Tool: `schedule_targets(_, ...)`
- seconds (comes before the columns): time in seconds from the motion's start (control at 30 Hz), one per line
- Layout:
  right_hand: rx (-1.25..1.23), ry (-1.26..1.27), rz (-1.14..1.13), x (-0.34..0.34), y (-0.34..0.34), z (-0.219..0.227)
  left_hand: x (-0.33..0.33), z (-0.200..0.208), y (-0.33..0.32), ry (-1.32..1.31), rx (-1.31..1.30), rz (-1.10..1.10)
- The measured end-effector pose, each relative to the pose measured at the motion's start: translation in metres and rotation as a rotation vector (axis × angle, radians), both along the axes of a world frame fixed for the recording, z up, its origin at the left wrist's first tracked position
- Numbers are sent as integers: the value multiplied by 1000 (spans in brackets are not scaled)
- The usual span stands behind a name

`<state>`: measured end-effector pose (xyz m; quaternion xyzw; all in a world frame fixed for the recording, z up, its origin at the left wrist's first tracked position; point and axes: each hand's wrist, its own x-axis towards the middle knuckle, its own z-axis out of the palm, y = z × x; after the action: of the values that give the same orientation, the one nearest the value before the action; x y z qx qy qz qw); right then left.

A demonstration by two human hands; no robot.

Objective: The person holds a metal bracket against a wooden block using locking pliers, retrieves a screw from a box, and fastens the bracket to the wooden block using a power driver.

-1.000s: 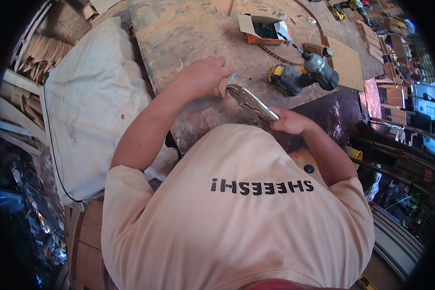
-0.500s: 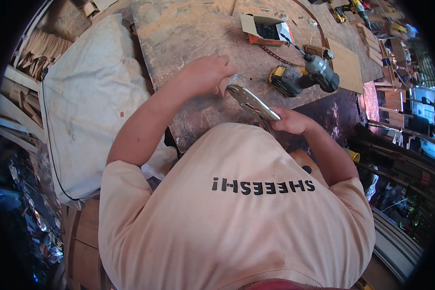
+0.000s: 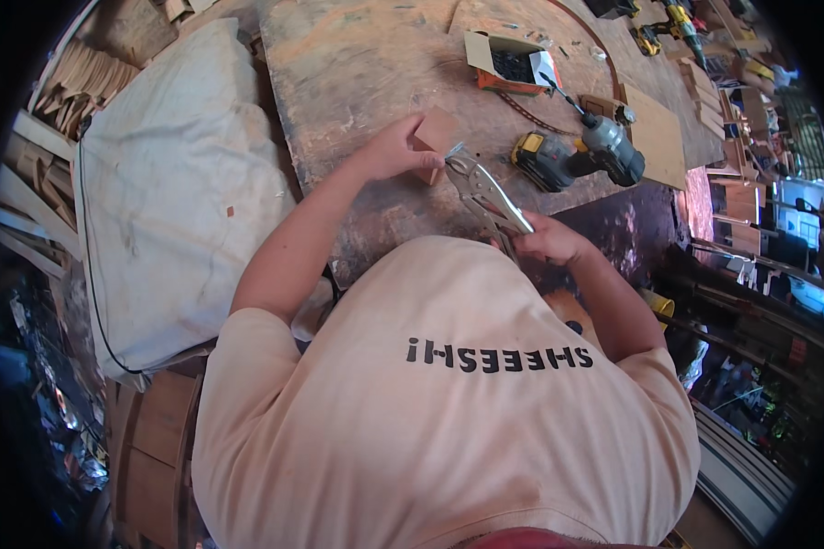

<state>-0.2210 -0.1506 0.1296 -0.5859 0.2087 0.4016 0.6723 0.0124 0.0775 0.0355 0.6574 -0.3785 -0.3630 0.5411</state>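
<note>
My left hand (image 3: pixel 410 148) is closed around a small wooden block (image 3: pixel 437 131), holding it just over the worn workbench (image 3: pixel 357 91). In my right hand (image 3: pixel 549 240) are the handles of silver locking pliers (image 3: pixel 485 194), which slant up and left toward the block. The jaws of the pliers reach a small shiny piece (image 3: pixel 455 149) at the block's right side; whether they grip it I cannot make out. Right of the pliers, a cordless impact driver (image 3: pixel 604 146) with a yellow and black battery lies on its side.
Behind the driver stands an opened carton of dark screws (image 3: pixel 513 66). A flat board (image 3: pixel 652 137) lies at the bench's right, with another yellow drill (image 3: pixel 677 27) farther back. A pale cloth cover (image 3: pixel 178 201) drapes something left of the bench.
My left hand has turned the wooden block, so more of its face shows. The pliers have swung slightly right and stand steeper, still in my right hand.
</note>
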Motion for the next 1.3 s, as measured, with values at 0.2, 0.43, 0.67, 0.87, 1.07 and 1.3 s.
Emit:
schedule_targets(0.2,336,-90,-213,-9,-5,-9,-41,-19,-34,118,-213,439)
schedule_targets(0.43,467,-147,-161,2,8,67,-24,136,-14,-142,-408,299)
schedule_targets(0.67,521,-277,-99,2,21,93,-21,162,-6,-248,-541,277)
schedule_targets(0.87,569,-320,-50,0,29,105,-30,185,1,-209,-674,285)
schedule_targets(1.07,534,-321,1,-8,38,113,-36,201,13,-250,-624,244)
schedule_targets(1.3,479,-276,39,-11,41,114,-39,209,6,-251,-632,226)
